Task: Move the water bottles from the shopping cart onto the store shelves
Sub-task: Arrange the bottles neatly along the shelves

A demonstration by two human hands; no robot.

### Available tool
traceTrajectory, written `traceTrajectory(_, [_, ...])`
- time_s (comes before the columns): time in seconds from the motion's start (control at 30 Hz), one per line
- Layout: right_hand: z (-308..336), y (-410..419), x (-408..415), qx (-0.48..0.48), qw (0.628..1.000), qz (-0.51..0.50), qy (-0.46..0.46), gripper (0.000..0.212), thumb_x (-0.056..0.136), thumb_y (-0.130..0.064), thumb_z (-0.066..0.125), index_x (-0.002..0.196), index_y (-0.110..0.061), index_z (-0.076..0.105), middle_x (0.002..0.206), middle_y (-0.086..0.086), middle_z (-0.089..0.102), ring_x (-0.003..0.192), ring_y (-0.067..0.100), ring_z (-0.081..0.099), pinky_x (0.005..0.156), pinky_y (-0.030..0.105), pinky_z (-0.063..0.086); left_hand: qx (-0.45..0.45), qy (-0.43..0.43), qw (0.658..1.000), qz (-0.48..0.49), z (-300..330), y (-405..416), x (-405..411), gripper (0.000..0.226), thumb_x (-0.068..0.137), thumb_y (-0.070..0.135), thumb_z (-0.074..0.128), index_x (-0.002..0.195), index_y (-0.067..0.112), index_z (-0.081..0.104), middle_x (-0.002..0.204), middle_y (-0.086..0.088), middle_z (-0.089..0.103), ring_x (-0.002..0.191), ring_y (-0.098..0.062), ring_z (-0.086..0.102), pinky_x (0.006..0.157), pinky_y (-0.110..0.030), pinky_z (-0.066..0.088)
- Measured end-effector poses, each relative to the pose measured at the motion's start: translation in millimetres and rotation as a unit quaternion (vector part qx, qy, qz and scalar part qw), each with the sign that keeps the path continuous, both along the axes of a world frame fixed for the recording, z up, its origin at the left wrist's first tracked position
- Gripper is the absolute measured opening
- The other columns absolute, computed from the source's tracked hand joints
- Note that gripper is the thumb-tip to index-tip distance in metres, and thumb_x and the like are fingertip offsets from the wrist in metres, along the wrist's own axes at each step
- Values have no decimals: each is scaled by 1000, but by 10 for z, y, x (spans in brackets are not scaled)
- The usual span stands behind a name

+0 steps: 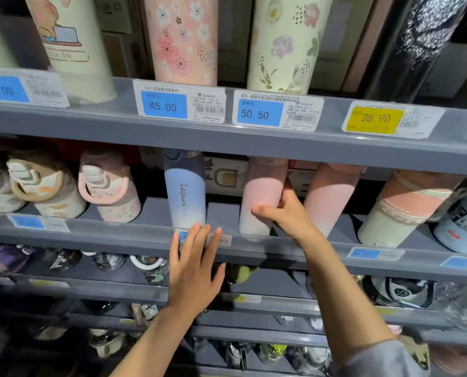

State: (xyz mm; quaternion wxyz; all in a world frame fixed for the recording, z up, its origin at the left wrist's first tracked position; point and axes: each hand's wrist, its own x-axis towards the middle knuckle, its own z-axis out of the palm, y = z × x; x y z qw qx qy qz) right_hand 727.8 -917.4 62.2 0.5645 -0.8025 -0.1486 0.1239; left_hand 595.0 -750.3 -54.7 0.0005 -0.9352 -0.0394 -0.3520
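While right hand [286, 213] grips pink bottle [259, 197], left hand [194, 268] flat

We're in a shop, pretty clearly: grey shelves [227, 137] stacked in tiers, rows of bottles [184, 189] facing out, and price tags [164, 104] with barcodes clipped along the edges, like 45.00, 50.50 and a yellow 28.90 tag [375, 119].
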Motion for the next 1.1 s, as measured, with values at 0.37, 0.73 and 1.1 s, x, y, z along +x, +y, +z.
traceTrajectory(0.37, [-120, 377, -454, -71, 957, -208, -187, 87, 73, -38, 79, 138, -6, 31, 131, 7, 41, 117, 25, 42, 84, 34, 39, -1, -42, 999, 27, 0, -30, 37, 70, 69, 39, 80, 128, 16, 49, 129, -7, 51, 129, -26, 43, 112, -53, 27])
traceTrajectory(0.73, [-48, -1, -113, 42, 999, -10, -3, 61, 70, -13, 82, 116, -23, 43, 121, -1, 57, 110, 13, 57, 88, 34, 53, -6, -54, 998, 31, -32, -29, 67, 68, 72, 45, 76, 128, 18, 47, 128, -4, 47, 128, -26, 43, 111, -53, 25])
traceTrajectory(1.1, [-32, 464, -414, -36, 963, -212, -160, 65, 70, -35, 80, 108, -11, 34, 111, 4, 43, 101, 24, 46, 79, 36, 41, -6, -54, 998, 16, -81, -7, 66, 67, 71, 32, 77, 129, 17, 46, 131, -5, 44, 132, -29, 39, 112, -56, 24])
